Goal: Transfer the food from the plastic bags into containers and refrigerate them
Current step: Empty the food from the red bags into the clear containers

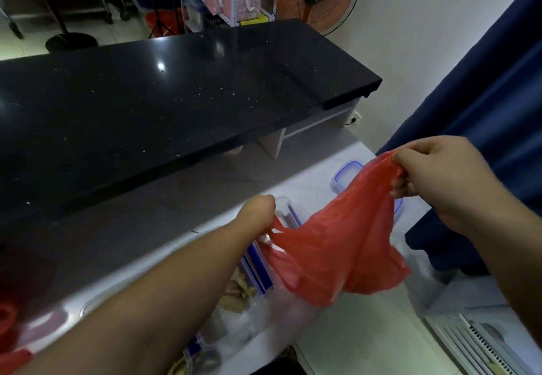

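Hands both grip red plastic bag (337,245): left hand (258,213) pinches one edge, right hand (434,175) the other. Bag hangs stretched above a clear container (258,275) on white counter (316,181).

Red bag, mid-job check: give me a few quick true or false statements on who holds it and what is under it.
1. Both hands hold the red bag. True: the left hand grips one end, the right hand pinches the other.
2. The bag lies flat on the counter. False: it hangs stretched between the hands, above the white counter.
3. A clear container with pale food sits below the bag. True.
4. The blue-rimmed lid is in the right hand. False: it lies on the counter.
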